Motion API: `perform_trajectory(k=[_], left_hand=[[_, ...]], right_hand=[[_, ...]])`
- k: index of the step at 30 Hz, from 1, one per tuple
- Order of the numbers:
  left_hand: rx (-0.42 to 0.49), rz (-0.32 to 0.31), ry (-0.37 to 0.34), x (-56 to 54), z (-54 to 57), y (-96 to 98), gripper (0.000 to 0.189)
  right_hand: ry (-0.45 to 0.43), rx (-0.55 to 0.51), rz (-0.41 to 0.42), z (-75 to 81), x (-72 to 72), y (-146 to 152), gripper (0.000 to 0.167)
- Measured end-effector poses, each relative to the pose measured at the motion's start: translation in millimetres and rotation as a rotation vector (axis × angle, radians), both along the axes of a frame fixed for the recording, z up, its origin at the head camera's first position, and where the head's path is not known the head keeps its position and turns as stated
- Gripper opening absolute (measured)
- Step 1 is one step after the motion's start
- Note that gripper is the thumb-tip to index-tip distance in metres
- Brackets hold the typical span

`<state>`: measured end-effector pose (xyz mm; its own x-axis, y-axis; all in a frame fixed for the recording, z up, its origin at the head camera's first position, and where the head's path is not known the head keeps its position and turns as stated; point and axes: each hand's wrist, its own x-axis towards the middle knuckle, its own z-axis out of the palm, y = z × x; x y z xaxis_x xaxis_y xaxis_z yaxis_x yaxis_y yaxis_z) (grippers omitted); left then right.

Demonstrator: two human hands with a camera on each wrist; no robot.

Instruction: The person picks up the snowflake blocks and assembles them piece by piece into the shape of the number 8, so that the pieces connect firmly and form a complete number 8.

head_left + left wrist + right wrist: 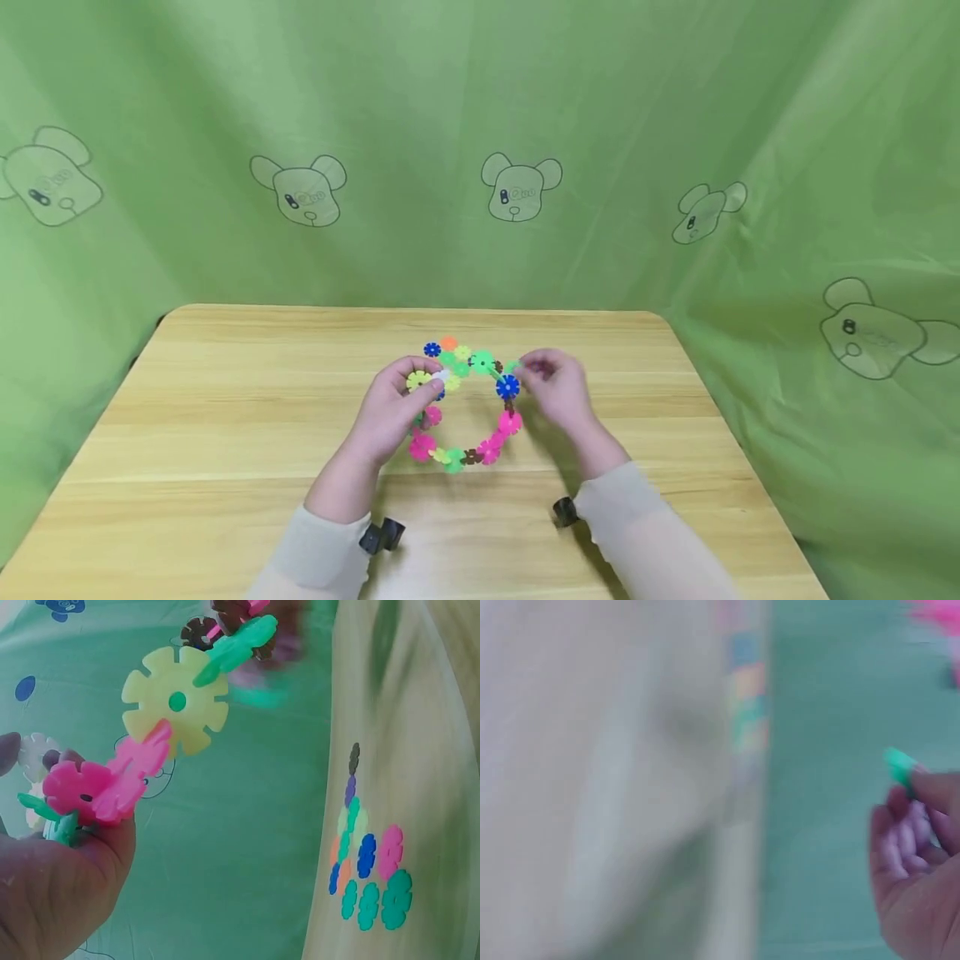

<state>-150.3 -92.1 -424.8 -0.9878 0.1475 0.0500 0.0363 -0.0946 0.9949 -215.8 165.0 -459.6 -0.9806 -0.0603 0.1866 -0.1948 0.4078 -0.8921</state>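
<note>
Left hand [393, 408] gripped the disc ring [472, 457], thumb and fingers curled on its 9-to-10 o'clock side. Right hand [560, 390] sat just outside the ring at 2 o'clock, thumb and fingertips pinching a small green snowflake disc [900, 766]. Couldn't tell whether that disc touched the ring.

Ring was built of interlocked notched plastic discs, near the middle of the head view, seen against the curtain in the left wrist view. Going round it in the head view: larger green disc [482, 362] near 1, blue disc [507, 387] at 2, pink disc [510, 423] between 3 and 4, more pink at 5, brown and green around 6, pink again at 8. Yellow disc [418, 382] at 10, by the left hand; white disc [441, 376] at 11, by the left thumb.

Loose discs [367, 856] lay on the wooden table [225, 433], past the ring toward 11 in the head view: blue, orange, green, pale yellow, pink.

Green curtain [420, 258] with cartoon animal-head outlines stood at 12, behind the table. Light sleeves [318, 550] covered both forearms. Right wrist view was badly blurred over the table.
</note>
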Motion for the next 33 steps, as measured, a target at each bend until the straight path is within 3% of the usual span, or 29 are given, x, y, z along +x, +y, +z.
perform_trajectory(k=[1, 3, 5, 7, 10, 14, 33], left_hand=[[-0.002, -0.005, 0.005, 0.1, -0.4, 1.8, 0.023], [-0.008, -0.011, 0.016, 0.5, -1.4, 5.9, 0.022], [-0.020, -0.010, 0.034, 1.5, -0.7, 7.2, 0.022], [-0.037, -0.016, 0.052, 2.1, -0.8, 9.0, 0.021], [-0.055, -0.036, 0.075, 2.4, -1.7, 12.2, 0.020], [-0.060, -0.040, 0.088, 3.0, -1.8, 14.9, 0.021], [-0.062, -0.047, 0.086, 4.3, -2.3, 12.2, 0.024]], right_hand=[[0.081, -0.072, -0.027, 10.3, 3.9, 1.6, 0.013], [0.224, -0.184, 0.003, 31.3, 15.1, -0.8, 0.012], [0.318, -0.221, 0.105, 47.1, 25.6, -9.7, 0.012], [0.356, -0.206, 0.200, 56.4, 35.2, -18.9, 0.011], [0.348, -0.172, 0.255, 60.7, 44.4, -28.8, 0.012], [0.333, -0.175, 0.238, 60.8, 49.4, -34.1, 0.014], [0.330, -0.175, 0.271, 59.6, 47.3, -30.8, 0.013]])
